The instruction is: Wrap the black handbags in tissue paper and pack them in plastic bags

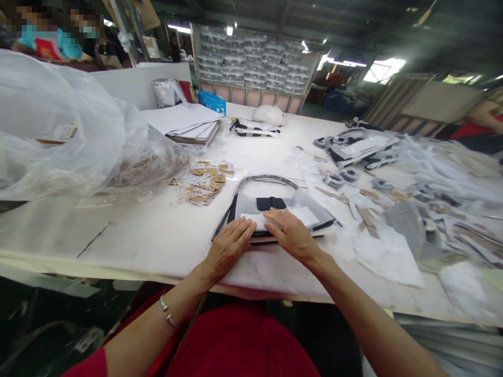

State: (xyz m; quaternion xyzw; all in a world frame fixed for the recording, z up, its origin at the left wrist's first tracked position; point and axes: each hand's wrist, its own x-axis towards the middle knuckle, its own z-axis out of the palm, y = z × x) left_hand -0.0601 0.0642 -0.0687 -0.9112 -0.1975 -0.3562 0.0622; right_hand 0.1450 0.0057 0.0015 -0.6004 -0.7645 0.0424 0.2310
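Note:
A black handbag [271, 203] lies flat on the white table in front of me, with whitish wrapping over its front and its wrapped handle [267, 178] arching away from me. My left hand [231, 241] rests on the bag's near left part, fingers stretched out on a white strip [304, 214]. On the same strip, nearer the middle, lies my right hand [288, 230] with its fingers extended and the thumb apart. What is under the palms is hidden.
Tan tags with strings [206, 183] lie left of the bag, beside a heap of clear plastic bags [78, 131]. White sheets [188, 120] are stacked farther back. Wrapped straps [361, 146] and paper scraps [367, 222] cover the right side. People stand at the upper left and far right.

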